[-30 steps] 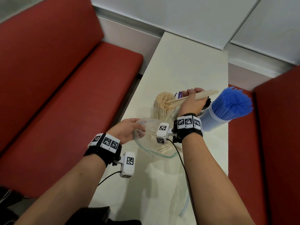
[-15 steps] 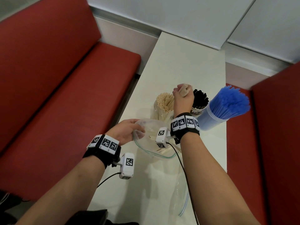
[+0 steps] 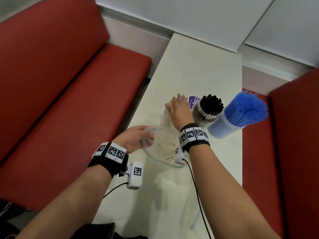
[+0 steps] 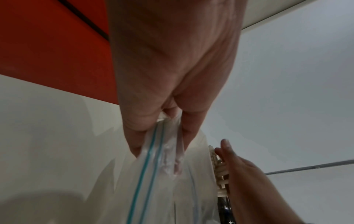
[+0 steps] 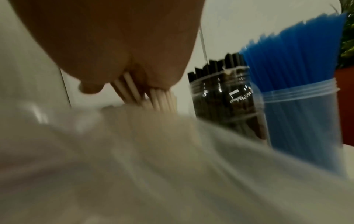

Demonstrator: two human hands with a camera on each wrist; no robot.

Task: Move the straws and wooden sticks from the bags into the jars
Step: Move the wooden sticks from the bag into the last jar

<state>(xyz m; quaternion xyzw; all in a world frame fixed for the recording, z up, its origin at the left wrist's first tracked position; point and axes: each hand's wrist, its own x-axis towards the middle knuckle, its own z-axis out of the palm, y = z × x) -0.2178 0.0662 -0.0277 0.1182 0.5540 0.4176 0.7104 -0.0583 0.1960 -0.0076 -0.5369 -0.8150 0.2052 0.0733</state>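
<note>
Red bench seats (image 3: 69,100) flank this long white table (image 3: 198,69), one on each side, with pale wall panels (image 3: 189,18) at its far end. All the action sits near the middle of the table. At the right edge stands the big clear jar (image 3: 222,128) packed with blue straws (image 3: 246,109); just left of it a smaller jar (image 3: 203,116) of black straws (image 3: 213,102), with a purple lid (image 3: 194,100) lying behind. Left again is the stick jar (image 3: 166,116), and the right hand (image 3: 179,109) lies flat across its top, fingers straight and spread, palm pressing on the wooden sticks (image 5: 155,94) — grasping nothing, just patting them down.

Nearer the person, the clear zip bag (image 3: 160,147) lies open on the table, and the left hand (image 3: 133,140) pinches its rim (image 4: 153,144) between thumb and fingers, holding the mouth wide. A few sticks remain inside (image 3: 170,152), so I'd say the job is close to done but not finished. A second bag (image 3: 191,213), apparently emptied, lies flat at the near end.

To do this well, I'd press evenly and straight down so the sticks settle level without tipping the jar into its neighbour, and keep that bag mouth held open for the next scoop. Watch the trailing wrist cable (image 3: 195,187) near the bag.
</note>
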